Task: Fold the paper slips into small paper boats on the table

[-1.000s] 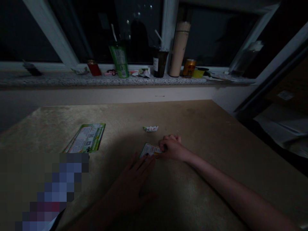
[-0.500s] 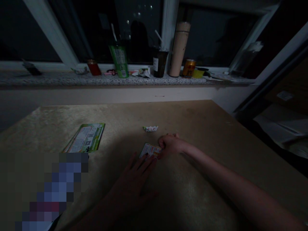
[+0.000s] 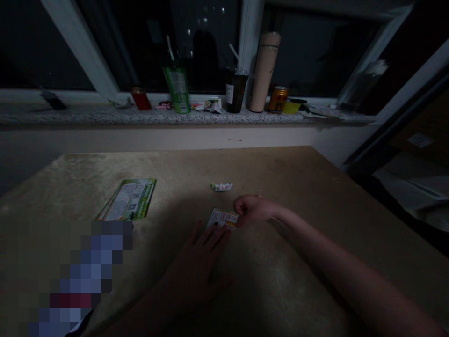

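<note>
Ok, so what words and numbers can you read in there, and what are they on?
None that I can read for sure. There is print, though:
Card by the hands: rows of print, too small, partly covered.
Leaflets on the left: print and square codes, too small.
Green cup: pale print, too blurred.
Dark cup: white label, too blurred.
Can: dark marks, too blurred.

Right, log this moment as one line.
left hand: spread, overlapping printed card | right hand: curled at card's right edge | crumpled wrapper: on table beyond card | green-edged leaflets: left of both hands
</note>
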A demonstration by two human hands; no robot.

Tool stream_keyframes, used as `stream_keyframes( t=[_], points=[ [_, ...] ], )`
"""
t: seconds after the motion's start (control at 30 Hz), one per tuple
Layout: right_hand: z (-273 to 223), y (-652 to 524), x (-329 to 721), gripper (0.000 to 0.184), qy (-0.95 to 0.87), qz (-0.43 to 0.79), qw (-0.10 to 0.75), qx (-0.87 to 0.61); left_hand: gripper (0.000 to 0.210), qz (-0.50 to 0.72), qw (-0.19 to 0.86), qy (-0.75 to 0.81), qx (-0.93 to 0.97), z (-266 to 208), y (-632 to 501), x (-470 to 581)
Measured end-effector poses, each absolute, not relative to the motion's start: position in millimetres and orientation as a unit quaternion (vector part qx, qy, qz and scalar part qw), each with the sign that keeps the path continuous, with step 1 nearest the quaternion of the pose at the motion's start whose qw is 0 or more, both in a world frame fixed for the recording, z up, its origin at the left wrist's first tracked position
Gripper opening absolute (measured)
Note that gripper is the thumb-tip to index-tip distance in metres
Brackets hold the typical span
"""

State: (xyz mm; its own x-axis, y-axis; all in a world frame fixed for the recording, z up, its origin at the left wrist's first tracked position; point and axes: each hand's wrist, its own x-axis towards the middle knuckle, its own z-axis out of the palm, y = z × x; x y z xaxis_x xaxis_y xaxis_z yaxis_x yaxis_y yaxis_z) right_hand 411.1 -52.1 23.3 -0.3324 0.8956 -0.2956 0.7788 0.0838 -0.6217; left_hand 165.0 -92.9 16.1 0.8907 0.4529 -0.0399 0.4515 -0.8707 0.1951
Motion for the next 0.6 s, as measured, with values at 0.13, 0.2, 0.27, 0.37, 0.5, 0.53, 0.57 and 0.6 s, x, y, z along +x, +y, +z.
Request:
stream_keyframes(
  t=[0.13, 0.2, 0.27, 0.37, 0.5, 0.53, 0.57, 0.6],
  points=[
    [17, -50, 415, 0.031, -0.718, 0.379, 0.090, -0.576, 0.074, 0.010, 0.102, 0.231, 0.967, 14, -93, 165],
    [15, -49, 416, 0.032, -0.718, 0.381, 0.091, -0.575, 0.074, 0.011, 0.102, 0.232, 0.967, 15, -93, 165],
    [13, -48, 418, 0.033, -0.720, 0.391, 0.097, -0.565, 0.073, 0.012, 0.101, 0.234, 0.967, 15, -93, 166],
    [10, -48, 423, 0.034, -0.723, 0.411, 0.121, -0.542, 0.074, 0.009, 0.102, 0.233, 0.967, 14, -92, 166],
    [9, -49, 428, 0.033, -0.727, 0.430, 0.139, -0.517, 0.073, 0.019, 0.099, 0.229, 0.968, 13, -92, 165],
    [9, -49, 428, 0.032, -0.727, 0.434, 0.138, -0.514, 0.072, 0.020, 0.099, 0.229, 0.968, 13, -92, 165],
    [9, -48, 428, 0.031, -0.727, 0.437, 0.135, -0.512, 0.072, 0.019, 0.100, 0.229, 0.968, 13, -93, 164],
    [9, -48, 428, 0.031, -0.726, 0.440, 0.133, -0.512, 0.071, 0.017, 0.101, 0.229, 0.968, 14, -93, 164]
  ],
)
